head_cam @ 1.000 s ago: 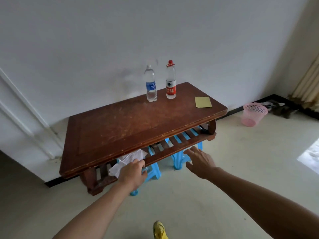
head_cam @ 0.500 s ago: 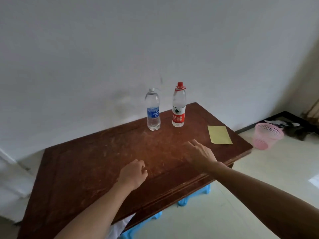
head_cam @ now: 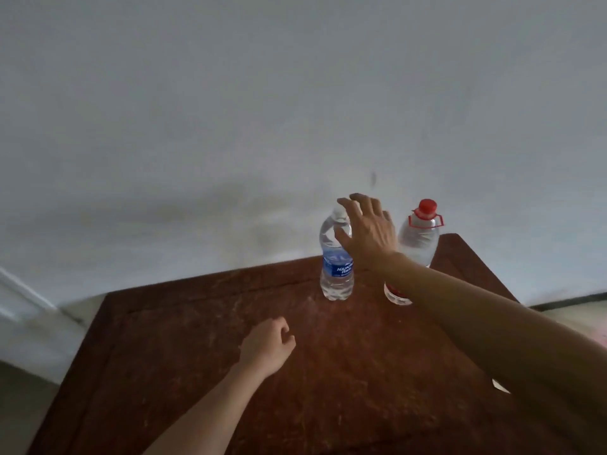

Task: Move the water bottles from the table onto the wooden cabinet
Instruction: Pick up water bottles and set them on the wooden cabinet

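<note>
Two clear water bottles stand upright at the back of the dark wooden table (head_cam: 203, 372), close to the white wall. The blue-labelled bottle (head_cam: 336, 274) is on the left; the red-capped bottle (head_cam: 422, 234) is on the right, its lower half hidden by my right forearm. My right hand (head_cam: 368, 234) hovers with spread fingers in front of the blue-labelled bottle's neck and holds nothing. My left hand (head_cam: 267, 346) hangs over the table's middle, fingers loosely curled and empty. No wooden cabinet is in view.
A white wall rises right behind the table. A strip of pale floor shows at the far right and lower left. A small pale corner of paper (head_cam: 501, 386) peeks from under my right forearm.
I have come closer to the table. My right hand rose from the table's front and reached forward to the blue-labelled bottle's neck. My left hand moved slightly forward over the tabletop.
</note>
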